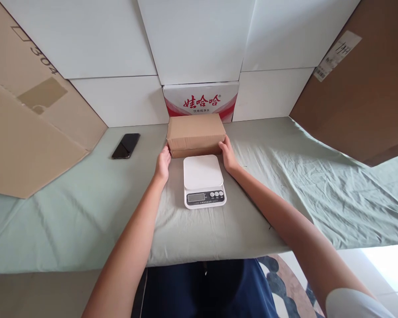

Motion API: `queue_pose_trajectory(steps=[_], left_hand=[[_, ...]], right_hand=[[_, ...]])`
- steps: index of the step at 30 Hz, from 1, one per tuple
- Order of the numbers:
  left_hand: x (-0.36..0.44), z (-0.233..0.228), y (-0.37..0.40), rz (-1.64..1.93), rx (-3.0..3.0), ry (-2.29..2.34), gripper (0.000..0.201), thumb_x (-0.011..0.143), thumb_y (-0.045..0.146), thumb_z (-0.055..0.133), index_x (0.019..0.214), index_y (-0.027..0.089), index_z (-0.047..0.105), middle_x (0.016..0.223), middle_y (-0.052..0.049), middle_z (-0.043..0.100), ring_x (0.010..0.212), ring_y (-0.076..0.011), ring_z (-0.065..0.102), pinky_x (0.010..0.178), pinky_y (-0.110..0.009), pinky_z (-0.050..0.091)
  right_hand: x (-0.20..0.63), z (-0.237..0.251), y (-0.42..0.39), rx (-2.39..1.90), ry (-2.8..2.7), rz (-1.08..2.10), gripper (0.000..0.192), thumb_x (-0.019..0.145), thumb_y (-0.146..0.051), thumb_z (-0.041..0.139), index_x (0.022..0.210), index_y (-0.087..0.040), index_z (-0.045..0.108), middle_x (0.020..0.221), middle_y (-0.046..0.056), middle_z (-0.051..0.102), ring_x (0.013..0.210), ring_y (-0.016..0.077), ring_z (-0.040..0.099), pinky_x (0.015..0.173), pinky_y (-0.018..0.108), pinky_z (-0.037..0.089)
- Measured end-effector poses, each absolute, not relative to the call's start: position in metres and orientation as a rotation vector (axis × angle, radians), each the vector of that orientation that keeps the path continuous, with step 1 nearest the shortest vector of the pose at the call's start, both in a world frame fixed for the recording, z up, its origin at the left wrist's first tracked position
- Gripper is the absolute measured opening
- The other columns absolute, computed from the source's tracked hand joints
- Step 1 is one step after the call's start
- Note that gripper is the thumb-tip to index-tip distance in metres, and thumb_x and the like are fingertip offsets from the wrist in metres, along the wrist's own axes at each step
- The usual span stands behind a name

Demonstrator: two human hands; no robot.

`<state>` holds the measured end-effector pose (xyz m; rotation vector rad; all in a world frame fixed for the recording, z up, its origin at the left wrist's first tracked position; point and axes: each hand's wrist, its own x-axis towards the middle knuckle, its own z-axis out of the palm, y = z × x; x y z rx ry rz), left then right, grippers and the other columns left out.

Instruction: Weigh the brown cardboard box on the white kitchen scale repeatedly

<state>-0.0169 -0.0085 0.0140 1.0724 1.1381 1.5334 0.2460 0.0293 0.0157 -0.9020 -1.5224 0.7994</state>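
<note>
Both bare forearms are reaching past a white digital scale [203,180]; left hand [162,164] and right hand [228,156], open-palmed, are pressing opposite ends of a crosswise brown cardboard box [195,134].

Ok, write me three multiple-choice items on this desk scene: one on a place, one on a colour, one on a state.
1. Where does the kitchen scale sit?
A. in front of the cardboard box
B. on top of the box
C. beside the phone

2. What colour is the scale's platform?
A. black
B. white
C. red

3. How do the hands meet the box?
A. one on each side
B. both on top
C. neither near it

Answers:
A, the scale lies nearer the person than the box.
B, its top is plain white.
A, the left hand and right hand flank its ends.
</note>
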Motion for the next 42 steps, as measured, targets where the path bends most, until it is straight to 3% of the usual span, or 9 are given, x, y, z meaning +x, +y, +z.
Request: queue_pose_trajectory(steps=[7, 11, 16, 22, 25, 31, 42], left_hand=[[-0.008, 0.027, -0.022, 1.583, 1.194, 1.019, 0.068, 0.081, 0.050, 0.061, 0.144, 0.026, 0.060, 0.162, -0.008, 0.051, 0.156, -0.0292, 0.039, 0.129, -0.044, 0.029], [-0.005, 0.047, -0.045, 1.658, 1.264, 0.994, 0.076, 0.079, 0.038, 0.059, 0.153, 0.024, 0.052, 0.164, -0.007, 0.048, 0.158, -0.0285, 0.034, 0.130, -0.041, 0.027], [0.000, 0.051, -0.109, 1.645, 1.351, 1.048, 0.087, 0.077, 0.021, 0.052, 0.163, 0.027, 0.038, 0.171, 0.002, 0.035, 0.162, -0.0242, 0.024, 0.133, -0.038, 0.021], [-0.010, 0.007, -0.173, 1.476, 1.498, 1.011, 0.080, 0.086, 0.022, 0.049, 0.164, 0.027, 0.034, 0.173, 0.001, 0.029, 0.163, -0.0294, 0.019, 0.135, -0.047, 0.016], [-0.012, -0.002, -0.177, 1.452, 1.476, 1.021, 0.080, 0.086, 0.021, 0.050, 0.164, 0.029, 0.034, 0.173, 0.001, 0.030, 0.163, -0.0304, 0.017, 0.135, -0.050, 0.014], [-0.011, 0.003, -0.166, 1.469, 1.346, 1.086, 0.080, 0.084, 0.021, 0.051, 0.162, 0.024, 0.038, 0.170, -0.002, 0.036, 0.161, -0.0341, 0.020, 0.134, -0.054, 0.017], [-0.008, 0.006, -0.168, 1.483, 1.337, 1.082, 0.078, 0.082, 0.022, 0.052, 0.160, 0.021, 0.044, 0.168, -0.004, 0.040, 0.161, -0.0343, 0.020, 0.134, -0.053, 0.019]], right_hand=[[0.241, 0.033, 0.007, -0.863, -1.554, 0.818, 0.081, 0.088, -0.062, 0.056, 0.157, -0.025, 0.031, 0.171, 0.009, 0.033, 0.160, 0.0284, 0.030, 0.135, 0.052, 0.022], [0.240, 0.043, -0.001, -0.767, -1.607, 0.670, 0.088, 0.089, -0.068, 0.055, 0.161, -0.031, 0.021, 0.173, 0.007, 0.028, 0.159, 0.0302, 0.030, 0.131, 0.055, 0.031], [0.248, 0.049, -0.043, -0.718, -1.613, 0.609, 0.082, 0.089, -0.069, 0.055, 0.158, -0.036, 0.024, 0.163, 0.007, 0.037, 0.153, 0.0354, 0.036, 0.124, 0.060, 0.039], [0.271, 0.025, -0.113, -0.822, -1.503, 0.751, 0.065, 0.092, -0.057, 0.056, 0.151, -0.037, 0.036, 0.140, 0.008, 0.051, 0.127, 0.0315, 0.053, 0.106, 0.055, 0.052], [0.272, 0.022, -0.125, -0.842, -1.454, 0.790, 0.062, 0.092, -0.057, 0.055, 0.149, -0.039, 0.038, 0.136, 0.007, 0.053, 0.119, 0.0300, 0.054, 0.100, 0.054, 0.053], [0.266, 0.031, -0.122, -0.801, -1.421, 0.867, 0.060, 0.093, -0.051, 0.055, 0.150, -0.040, 0.036, 0.142, 0.006, 0.051, 0.124, 0.0289, 0.053, 0.098, 0.052, 0.052], [0.266, 0.032, -0.121, -0.841, -1.440, 0.838, 0.055, 0.092, -0.050, 0.054, 0.144, -0.039, 0.038, 0.134, 0.006, 0.054, 0.117, 0.0271, 0.054, 0.093, 0.049, 0.052]])
